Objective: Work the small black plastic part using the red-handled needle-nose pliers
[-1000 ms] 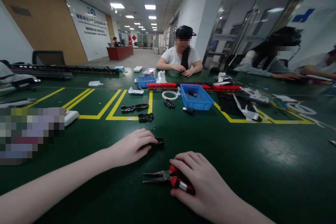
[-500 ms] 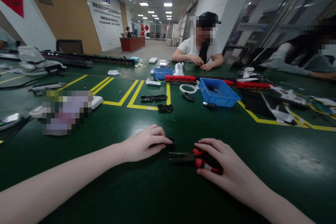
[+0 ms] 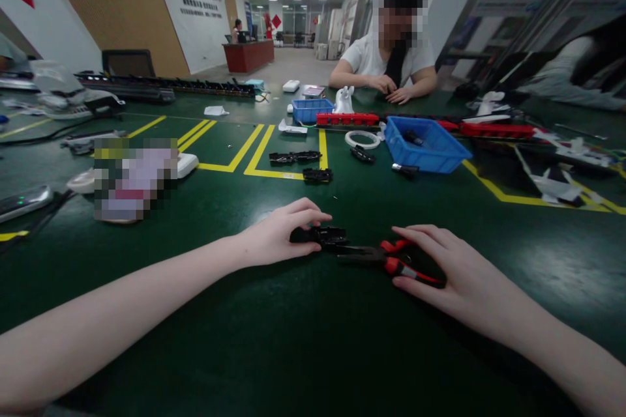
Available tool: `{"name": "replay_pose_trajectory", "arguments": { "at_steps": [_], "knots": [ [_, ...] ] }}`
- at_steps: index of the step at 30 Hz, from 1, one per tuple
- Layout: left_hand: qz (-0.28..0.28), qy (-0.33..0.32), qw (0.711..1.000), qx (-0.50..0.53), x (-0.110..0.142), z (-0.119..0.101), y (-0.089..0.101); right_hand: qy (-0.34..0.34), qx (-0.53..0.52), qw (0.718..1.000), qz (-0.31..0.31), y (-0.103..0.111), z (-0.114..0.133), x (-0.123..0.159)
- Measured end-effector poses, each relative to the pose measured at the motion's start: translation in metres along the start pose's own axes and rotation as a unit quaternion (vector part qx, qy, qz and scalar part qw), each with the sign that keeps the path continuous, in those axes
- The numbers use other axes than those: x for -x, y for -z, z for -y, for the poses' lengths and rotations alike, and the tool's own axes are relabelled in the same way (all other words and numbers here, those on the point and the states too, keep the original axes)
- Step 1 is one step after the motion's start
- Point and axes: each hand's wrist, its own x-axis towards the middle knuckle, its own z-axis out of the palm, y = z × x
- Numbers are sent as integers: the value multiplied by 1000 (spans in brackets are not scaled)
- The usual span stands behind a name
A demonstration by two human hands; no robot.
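Note:
My left hand [image 3: 286, 229] is closed around one end of a small black plastic part [image 3: 332, 235], whose other end sticks out to the right over the green table [image 3: 235, 345]. In my right hand [image 3: 437, 264] is a pair of long-nose pliers [image 3: 391, 260] with red and black handles, the fingers and thumb resting around the grips. The jaws point left, slightly apart, and their tips are close to the near right edge of the black part. Whether they touch it I cannot tell.
Similar black parts [image 3: 317, 174] lie beyond my hands near yellow tape lines. A blue bin [image 3: 425, 146] stands at the right, with a white ring [image 3: 362, 139] beside it. A pixelated item [image 3: 139, 182] lies at the left. Across the table sits a person [image 3: 386, 71].
My left hand now shows the black part between its fingers, more of it in sight. The view has tilted down, so everything sits higher. The pliers remain in my right hand.

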Motion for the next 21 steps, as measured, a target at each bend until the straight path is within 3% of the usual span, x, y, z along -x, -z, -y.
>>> {"name": "replay_pose_trajectory", "arguments": {
  "at_steps": [6, 21],
  "knots": [
    [-18, -7, 1000, -6, -2, 1, 3, 0, 17, 1000, 24, 2, 1, 2],
    [20, 36, 999, 13, -3, -2, 5, -26, 44, 998, 34, 9, 5, 4]
  ]
}}
